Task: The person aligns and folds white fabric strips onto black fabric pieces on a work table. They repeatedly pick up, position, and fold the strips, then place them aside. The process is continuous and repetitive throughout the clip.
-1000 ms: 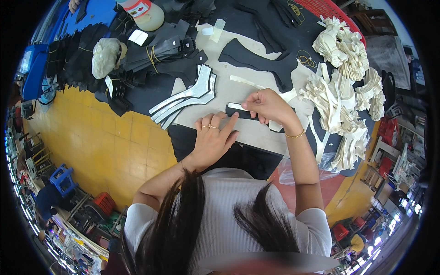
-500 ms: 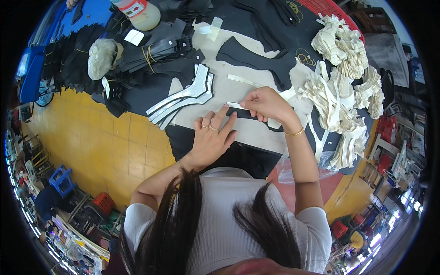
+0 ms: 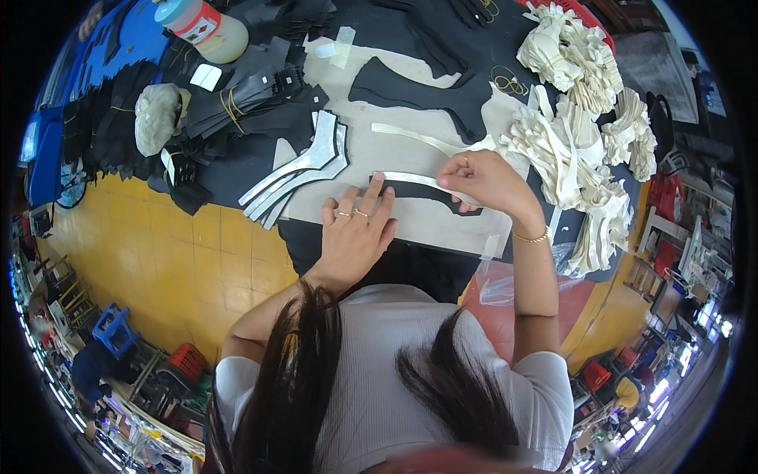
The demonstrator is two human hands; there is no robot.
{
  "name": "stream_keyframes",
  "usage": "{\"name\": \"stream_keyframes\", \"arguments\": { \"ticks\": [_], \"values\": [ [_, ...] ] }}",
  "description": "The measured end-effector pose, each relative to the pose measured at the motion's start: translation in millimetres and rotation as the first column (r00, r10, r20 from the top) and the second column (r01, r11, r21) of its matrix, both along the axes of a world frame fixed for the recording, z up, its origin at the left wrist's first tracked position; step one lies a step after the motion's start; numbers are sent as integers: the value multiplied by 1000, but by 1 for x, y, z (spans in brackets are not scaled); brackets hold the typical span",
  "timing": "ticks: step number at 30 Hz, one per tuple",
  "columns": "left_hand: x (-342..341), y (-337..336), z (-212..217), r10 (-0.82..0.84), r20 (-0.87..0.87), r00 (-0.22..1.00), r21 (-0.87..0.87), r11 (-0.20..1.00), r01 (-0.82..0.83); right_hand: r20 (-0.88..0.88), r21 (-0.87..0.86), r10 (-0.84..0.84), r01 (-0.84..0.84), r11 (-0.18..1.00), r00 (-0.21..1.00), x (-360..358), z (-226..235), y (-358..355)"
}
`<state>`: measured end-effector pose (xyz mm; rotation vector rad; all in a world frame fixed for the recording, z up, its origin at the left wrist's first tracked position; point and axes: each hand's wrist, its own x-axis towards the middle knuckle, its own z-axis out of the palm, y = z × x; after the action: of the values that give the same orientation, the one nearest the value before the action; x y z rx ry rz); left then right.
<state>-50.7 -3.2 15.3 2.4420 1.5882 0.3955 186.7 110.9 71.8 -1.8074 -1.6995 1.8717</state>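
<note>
A narrow white strip lies along the upper edge of a curved black fabric piece. My left hand has its fingers spread, with fingertips pressing on the left end of the strip and piece. Thumb and fingers of my right hand are pinched on the right part of the strip. That hand covers the strip's far end. Above them, a second pale strip rests on the light grey sheet. To the left sits a small stack of black pieces with silvery-white faces.
Bundles of cream strips heap up at the right, by a red basket. Banded black pieces fill the left, near a bottle of pale liquid. A large black cut piece lies beyond my hands.
My right hand has slid to the right along the strip, and a longer stretch of white now shows on the black piece. My left hand stays at the left end. The whole view has shifted slightly.
</note>
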Motion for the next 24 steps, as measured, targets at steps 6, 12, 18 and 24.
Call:
{"name": "stream_keyframes", "arguments": {
  "ticks": [6, 12, 18, 24],
  "values": [
    [1, 0, -4, 3, 13, 1000, 33, 999, -4, 16, 171, 26, -29, 985, 1000, 19, -5, -17],
    [1, -2, -5, 23, 46, 999, -8, 1000, -23, 32, 218, 33, -39, 975, 999, 19, -8, -22],
    [3, -3, -8, 41, 59, 997, -26, 999, -39, 51, 276, 164, -172, 946, 985, 7, -10, -10],
    [4, -4, -11, 77, 112, 991, -10, 997, -76, 21, 297, 199, -196, 935, 980, -18, -18, 0]
  ]
}}
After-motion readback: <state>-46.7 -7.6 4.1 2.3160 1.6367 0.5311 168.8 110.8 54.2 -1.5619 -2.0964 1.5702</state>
